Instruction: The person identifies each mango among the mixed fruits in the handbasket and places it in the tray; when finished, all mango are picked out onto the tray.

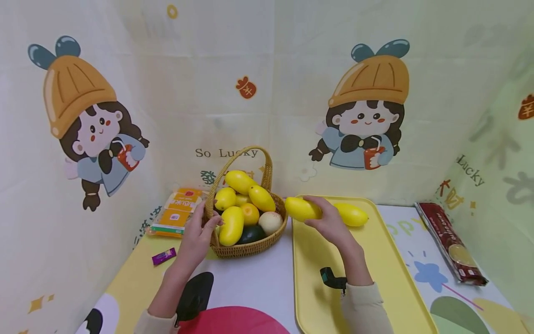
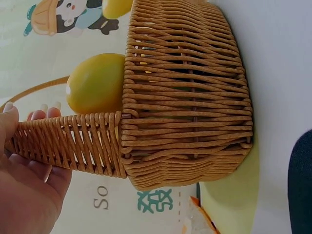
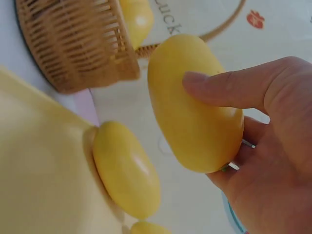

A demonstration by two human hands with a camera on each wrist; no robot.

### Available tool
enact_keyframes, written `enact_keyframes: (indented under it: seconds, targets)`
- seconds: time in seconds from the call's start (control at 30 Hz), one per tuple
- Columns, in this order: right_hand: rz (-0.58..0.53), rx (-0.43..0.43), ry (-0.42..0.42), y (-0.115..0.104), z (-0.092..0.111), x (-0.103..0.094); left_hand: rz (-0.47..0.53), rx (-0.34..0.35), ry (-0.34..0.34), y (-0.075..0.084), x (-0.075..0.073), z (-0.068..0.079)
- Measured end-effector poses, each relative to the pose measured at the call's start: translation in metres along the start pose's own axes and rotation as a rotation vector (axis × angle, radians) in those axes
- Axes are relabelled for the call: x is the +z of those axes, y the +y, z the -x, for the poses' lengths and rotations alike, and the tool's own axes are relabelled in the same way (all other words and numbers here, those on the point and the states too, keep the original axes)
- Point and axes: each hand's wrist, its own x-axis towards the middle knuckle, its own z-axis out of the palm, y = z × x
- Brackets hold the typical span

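My left hand [image 1: 198, 237] grips the wicker basket [image 1: 246, 251] by the lower left part of its handle. Fingers wrap that woven strip in the left wrist view. Several yellow mangoes fill the basket, along with an orange fruit [image 1: 250, 214], a pale round fruit [image 1: 270, 222] and a dark green fruit [image 1: 251, 234]. Between thumb and fingers, my right hand [image 1: 329, 221] holds a yellow mango [image 3: 192, 105] over the left back part of the yellow tray [image 1: 317, 278]. Behind that hand, another mango [image 1: 352, 215] lies at the tray's back; the right wrist view also shows part of one more mango [image 3: 148, 228].
An orange-and-clear food bag [image 1: 177, 213] lies left of the basket, with a small purple packet [image 1: 164, 256] in front of it. A dark red package [image 1: 450, 243] lies right of the tray. Printed cloth walls [image 1: 288, 93] enclose the back and sides.
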Motion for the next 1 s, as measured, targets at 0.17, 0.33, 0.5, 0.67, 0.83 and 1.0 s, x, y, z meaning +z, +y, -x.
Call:
enact_keyframes:
  seconds: [0.17, 0.33, 0.5, 0.67, 0.83, 1.0]
  targets:
    - [0.049, 0.024, -0.010, 0.013, 0.002, -0.005, -0.005, 0.010, 0.002, 0.001, -0.001, 0.000]
    - [0.085, 0.089, -0.057, 0.028, 0.004, -0.005, -0.008, 0.019, 0.003, 0.001, -0.001, 0.000]
    - [0.087, 0.111, -0.097, 0.042, 0.006, -0.002, 0.004, 0.011, 0.004, 0.001, -0.001, 0.001]
    - [0.060, 0.115, -0.109, 0.053, 0.006, 0.002, 0.003, 0.017, 0.007, 0.000, 0.000, 0.000]
    - [0.054, 0.132, -0.109, 0.058, 0.005, 0.003, -0.001, 0.017, 0.008, -0.001, 0.000, -0.001]
    - [0.054, 0.142, -0.109, 0.057, 0.006, 0.003, -0.006, 0.013, 0.012, -0.001, 0.000, -0.001]
